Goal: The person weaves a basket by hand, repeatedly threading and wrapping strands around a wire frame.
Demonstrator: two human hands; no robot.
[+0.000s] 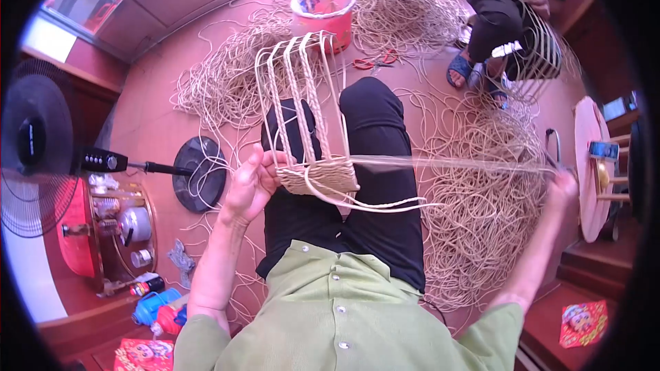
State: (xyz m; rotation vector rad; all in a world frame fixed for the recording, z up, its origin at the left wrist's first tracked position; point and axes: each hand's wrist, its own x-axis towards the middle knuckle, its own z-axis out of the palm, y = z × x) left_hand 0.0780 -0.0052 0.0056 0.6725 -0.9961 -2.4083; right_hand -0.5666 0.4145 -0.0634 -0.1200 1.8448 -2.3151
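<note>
A small metal frame (302,89) wound with pale cord stands over my lap, its near end closed by a woven panel (317,177). My left hand (253,182) grips the left edge of this piece, thumb raised. Far out to the right, my right hand (561,189) is closed on a pale cord (454,163), stretched taut from the panel and smeared by motion. A dark thin hooked thing (549,139) shows just above that hand; whether the hand holds it I cannot tell. Loose cord ends (392,206) hang from the panel to the right.
Heaps of cord (481,227) cover the floor to the right and ahead. Beyond my knees stand a pink bucket (326,24) and red-handled scissors (375,62). A fan (38,144) stands left, a wooden stool (592,172) right. Another person (509,14) works with a similar frame.
</note>
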